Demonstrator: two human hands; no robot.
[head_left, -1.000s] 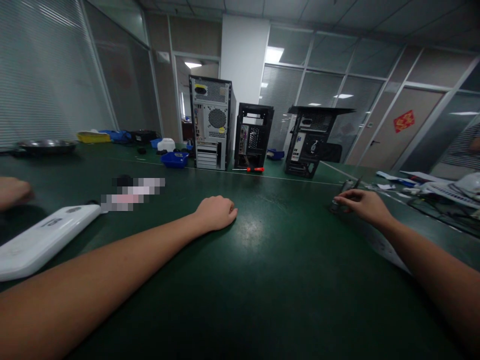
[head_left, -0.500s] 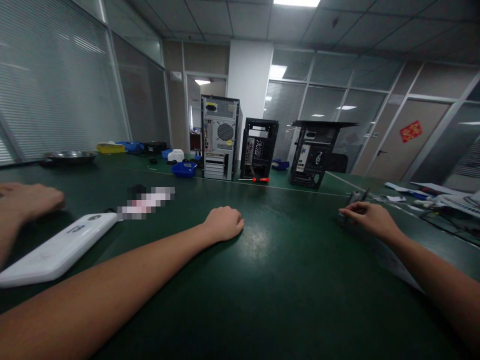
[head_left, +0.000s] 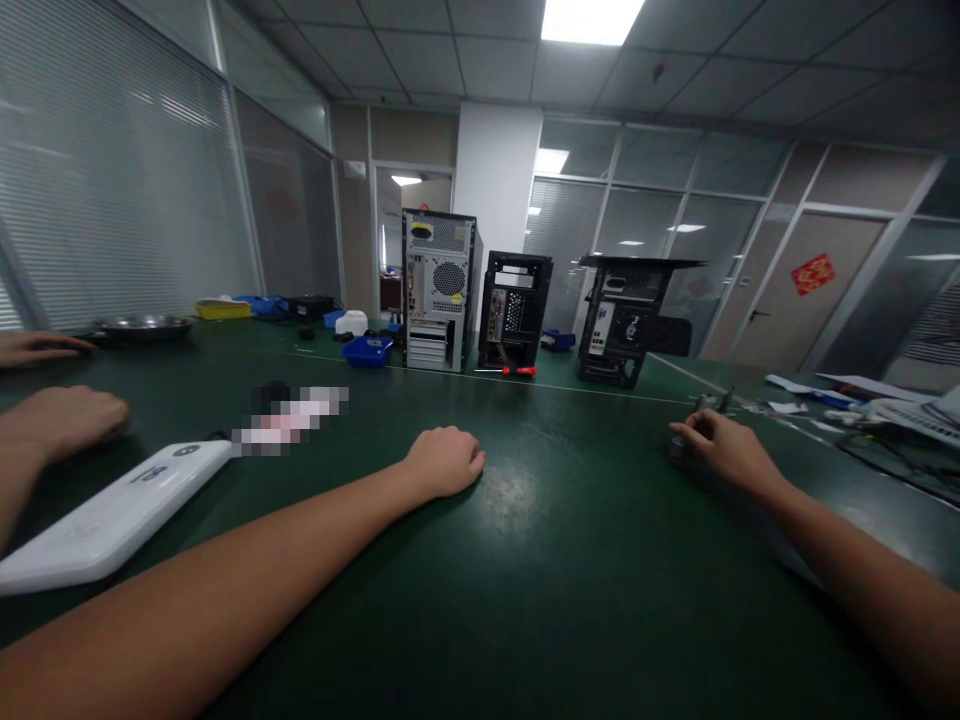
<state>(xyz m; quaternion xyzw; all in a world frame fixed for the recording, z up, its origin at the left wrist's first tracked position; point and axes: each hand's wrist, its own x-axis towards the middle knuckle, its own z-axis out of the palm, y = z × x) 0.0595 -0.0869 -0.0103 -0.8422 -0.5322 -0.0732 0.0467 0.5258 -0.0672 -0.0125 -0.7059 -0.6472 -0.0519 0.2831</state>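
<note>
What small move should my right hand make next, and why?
Probably close the fingers fully and lift: the right hand rests on a small grey metal part on the green table, grip unclear. The left hand lies curled and empty.

Table [head_left: 540, 600]: dark green, with a thin white line crossing it in front of the towers. Left tower [head_left: 439, 290]: silver-grey back panel, yellow stickers. Middle tower [head_left: 514, 310]: black. Right tower [head_left: 626, 318]: black. Screwdriver [head_left: 517, 370], at the foot of the middle tower: red handle. Bin [head_left: 367, 350], left of the left tower: blue. Tray [head_left: 222, 309], far left of the towers: yellow. Bowl [head_left: 142, 326], beyond the tray: silver. Panel [head_left: 112, 515], at the table's near left: white with dark markings. Door sign [head_left: 814, 272], right of the towers: red with gold pattern.
</note>
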